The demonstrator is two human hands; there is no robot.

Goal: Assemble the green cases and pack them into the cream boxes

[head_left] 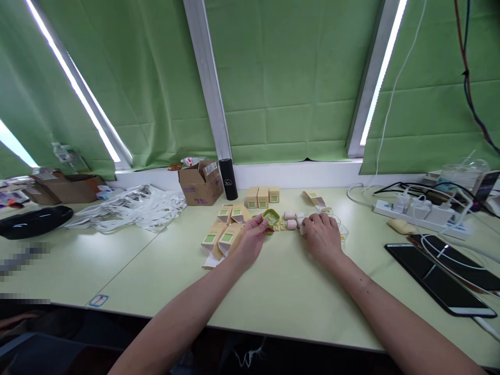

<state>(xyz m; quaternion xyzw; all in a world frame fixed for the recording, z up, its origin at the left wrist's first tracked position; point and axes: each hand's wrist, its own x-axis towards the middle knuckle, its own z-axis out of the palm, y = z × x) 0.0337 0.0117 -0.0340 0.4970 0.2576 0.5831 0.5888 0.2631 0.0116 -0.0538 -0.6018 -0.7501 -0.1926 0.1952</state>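
My left hand (252, 240) pinches a small green square tray (271, 217) by its near edge, tilted above the table. My right hand (322, 237) rests low over a cluster of small pale pink and white cylinders (291, 224). Its fingers are curled down, and what lies under the fingertips is hidden. Between the hands sit several little yellow square pieces (279, 227). A dark red item shows partly below the green tray, too small to name. Folded brown paper boxes with green labels (211, 239) lie left of my left hand.
Upright small brown boxes (263, 197) stand behind the hands, with a flat brown box (314, 199) farther right. A cardboard carton (200, 183), a black cylinder (228, 179) and white straps (133, 208) lie left. Phones (437, 278), cables and a power strip (422, 219) occupy the right.
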